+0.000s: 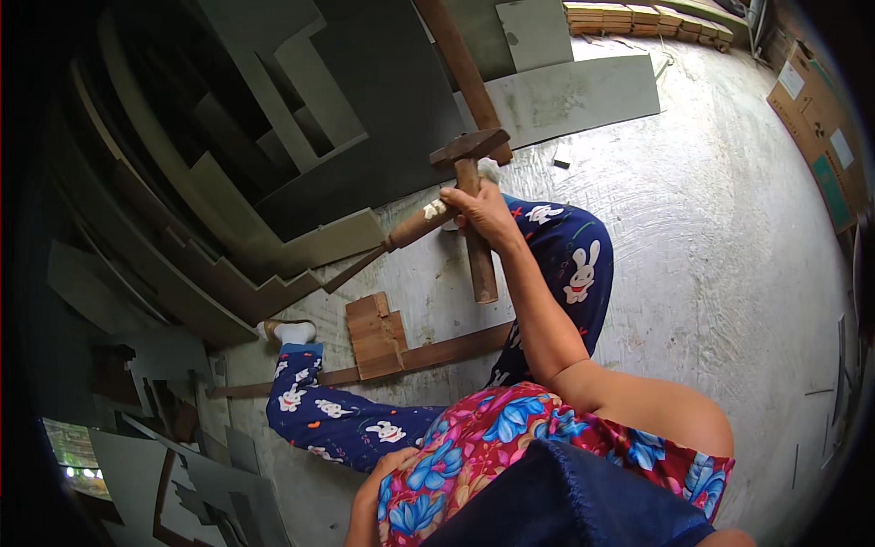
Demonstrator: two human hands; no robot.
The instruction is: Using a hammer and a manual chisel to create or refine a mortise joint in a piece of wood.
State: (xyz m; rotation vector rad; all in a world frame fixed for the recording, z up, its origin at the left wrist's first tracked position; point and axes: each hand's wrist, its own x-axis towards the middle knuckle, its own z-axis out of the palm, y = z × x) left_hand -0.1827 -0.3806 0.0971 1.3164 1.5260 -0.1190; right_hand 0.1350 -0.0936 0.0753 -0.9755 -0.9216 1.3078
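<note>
Hammer (482, 264) and chisel (422, 222) are both gripped in the right hand (483, 214), fingers closed round the handles. Notched wood block (372, 339) is on the floor (702, 237), between the legs, toward the floor's left edge, by the wooden strip (456, 350). Left hand (394, 465) is laid against the floral top.

For good handling, the two handles should probably be kept apart with one tool per hand, chisel blade pointed away from the legs, block steadied before contact.

Hidden: most right fingers, behind the handles; left fingertips, so whether anything is held there cannot be told. Chisel tip is hard to separate from the panels (337, 235). Block-strip contact is unclear. Left forearm is cut off at the lower edge.
</note>
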